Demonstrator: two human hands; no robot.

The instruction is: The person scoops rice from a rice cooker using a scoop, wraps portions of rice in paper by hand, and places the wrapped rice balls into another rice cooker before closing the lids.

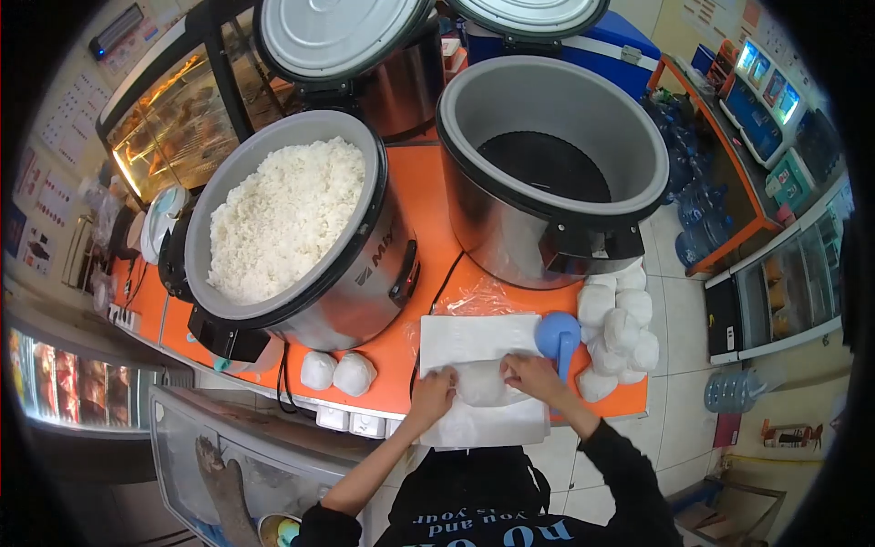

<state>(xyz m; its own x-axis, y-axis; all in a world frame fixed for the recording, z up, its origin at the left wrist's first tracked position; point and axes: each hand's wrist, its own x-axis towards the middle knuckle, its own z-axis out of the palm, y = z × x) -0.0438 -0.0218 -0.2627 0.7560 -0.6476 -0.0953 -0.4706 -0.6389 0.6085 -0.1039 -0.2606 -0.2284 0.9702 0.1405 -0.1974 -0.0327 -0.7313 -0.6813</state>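
A half-wrapped white paper bundle [481, 383] lies on a stack of white paper sheets [476, 330] at the table's front edge. My left hand [433, 396] pinches the bundle's left end. At its right end, the fingers of my right hand [532, 377] are closed on the paper. What the paper encloses is hidden. A blue rice scoop [554, 334] rests beside the sheets, close to my right hand. Several round white wrapped bundles [622, 330] are piled on the right, and two more wrapped bundles [352, 374] sit on the left.
Cooked rice [292, 214] fills the tilted left rice cooker [369, 269]. The right rice cooker [497, 232] stands open, its dark bottom showing. Clear plastic film [483, 299] lies on the orange table [415, 196]. Behind are a blue cooler [629, 55] and a lit glass food case [173, 123].
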